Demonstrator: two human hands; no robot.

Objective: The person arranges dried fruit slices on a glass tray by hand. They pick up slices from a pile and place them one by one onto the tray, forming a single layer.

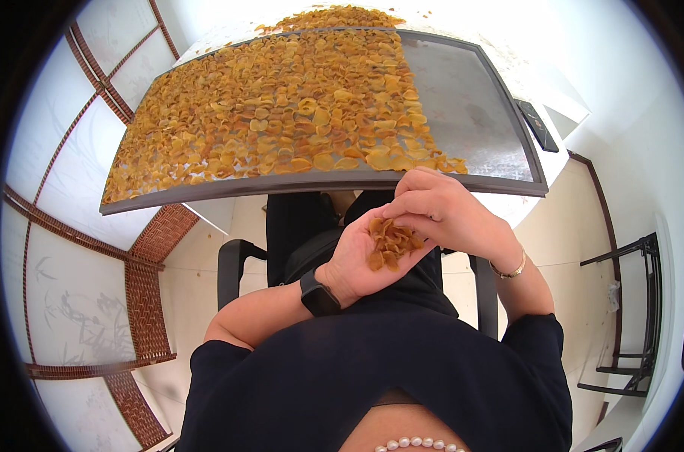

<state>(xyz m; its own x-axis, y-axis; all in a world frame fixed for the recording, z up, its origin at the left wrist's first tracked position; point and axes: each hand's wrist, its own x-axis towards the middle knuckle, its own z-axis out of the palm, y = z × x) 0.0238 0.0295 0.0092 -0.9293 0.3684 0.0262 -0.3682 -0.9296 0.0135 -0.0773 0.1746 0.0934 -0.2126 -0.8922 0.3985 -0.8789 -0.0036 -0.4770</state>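
My left hand [356, 260] lies palm up above my lap, cupped under a small pile of thin amber-brown dried slices [392, 243]. Over that palm is my right hand [432, 206], its thumb and fingers bent together at the pile's upper edge; whether a slice is between the fingertips is hidden. Just beyond my hands lies a dark-framed mesh screen [319, 183] on a white table. Rows of yellow-brown slices [263, 113] cover its left and middle part, and a short row of them reaches right along the near edge, close to my right hand.
A loose heap of slices [336, 17] lies behind the screen. A black phone [538, 125] rests on the table at the right. Black chair armrests [237, 265] flank me. A folding partition [76, 294] stands at left, and black folded metal furniture [647, 311] leans by the right wall.
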